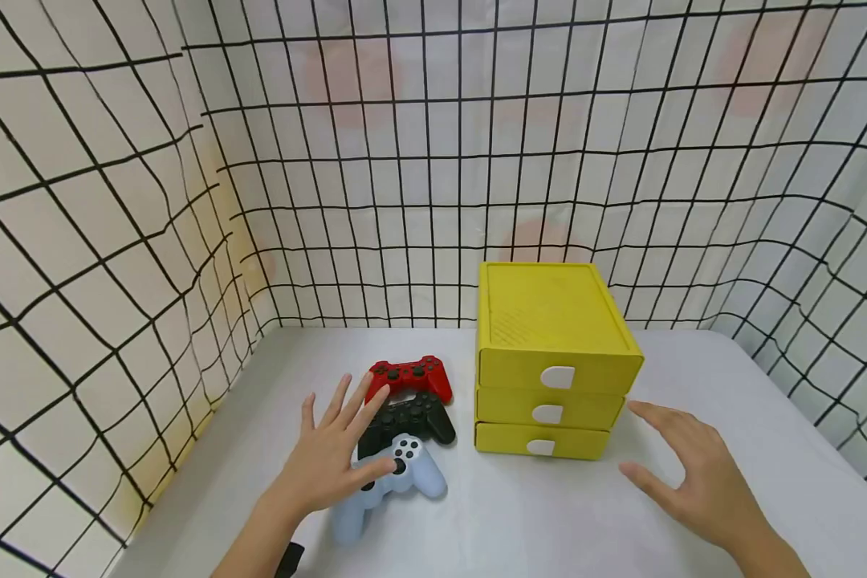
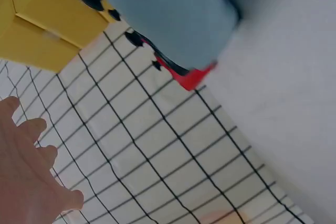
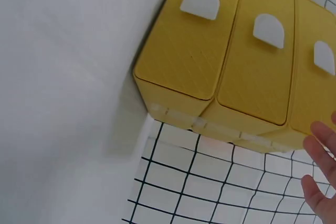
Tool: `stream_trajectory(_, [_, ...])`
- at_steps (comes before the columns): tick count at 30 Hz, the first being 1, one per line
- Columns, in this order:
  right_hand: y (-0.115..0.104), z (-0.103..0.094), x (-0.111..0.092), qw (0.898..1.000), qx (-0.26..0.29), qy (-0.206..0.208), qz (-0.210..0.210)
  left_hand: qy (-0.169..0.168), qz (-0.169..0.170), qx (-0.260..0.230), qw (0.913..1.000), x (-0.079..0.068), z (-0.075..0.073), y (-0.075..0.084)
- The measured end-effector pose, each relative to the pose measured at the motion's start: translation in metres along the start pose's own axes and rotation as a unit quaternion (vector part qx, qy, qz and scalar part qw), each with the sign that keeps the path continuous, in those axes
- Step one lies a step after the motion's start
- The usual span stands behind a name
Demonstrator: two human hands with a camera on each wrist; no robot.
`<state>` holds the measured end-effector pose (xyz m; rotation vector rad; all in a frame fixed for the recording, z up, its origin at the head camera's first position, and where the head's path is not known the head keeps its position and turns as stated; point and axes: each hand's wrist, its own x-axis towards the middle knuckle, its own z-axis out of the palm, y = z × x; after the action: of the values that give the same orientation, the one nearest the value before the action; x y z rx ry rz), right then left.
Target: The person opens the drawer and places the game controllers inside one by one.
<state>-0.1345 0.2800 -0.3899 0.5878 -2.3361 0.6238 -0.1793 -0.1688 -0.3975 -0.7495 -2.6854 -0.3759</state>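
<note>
My left hand (image 1: 335,461), fingers spread, hovers over a light blue game controller (image 1: 415,468) and overlaps part of it in the head view. Behind that lie a black game controller (image 1: 422,416) and, farther back, a red game controller (image 1: 413,376), all in a column. The left wrist view shows the blue controller (image 2: 173,14) up close, with the fingers off to the left. Beside the lower right side of a yellow box with three drawers (image 1: 559,321), my right hand (image 1: 697,470) is held with thumb and fingers apart and nothing between them.
Each drawer front carries a white tab handle, such as the top handle (image 1: 557,377). A white wall with a black grid net (image 1: 405,185) encloses the white table (image 1: 520,522) at the back and sides. A small black object (image 1: 290,559) shows beside the left forearm.
</note>
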Motion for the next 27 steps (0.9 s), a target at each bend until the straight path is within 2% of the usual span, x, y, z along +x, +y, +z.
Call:
stream_trajectory(5, [0.009,0.0,0.011,0.995,0.037,0.088,0.019,0.004,0.033,-0.034,0.9989,0.022,0.0,0.012])
stream_trajectory(9, [0.016,0.004,0.024,0.99,0.066,0.118,0.042,0.022,0.055,-0.059,0.9965,0.038,-0.001,0.023])
stream_trajectory(18, [0.019,0.01,0.044,0.984,0.098,0.12,0.085,0.061,0.095,-0.088,0.9897,0.062,0.0,0.042])
stream_trajectory(24, [0.025,0.011,0.055,0.98,0.131,0.088,0.124,0.064,0.102,-0.104,0.9873,0.068,0.001,0.051])
stream_trajectory(27, [0.028,0.013,0.061,0.974,0.162,0.065,0.144,0.069,0.104,-0.111,0.9859,0.07,0.0,0.055])
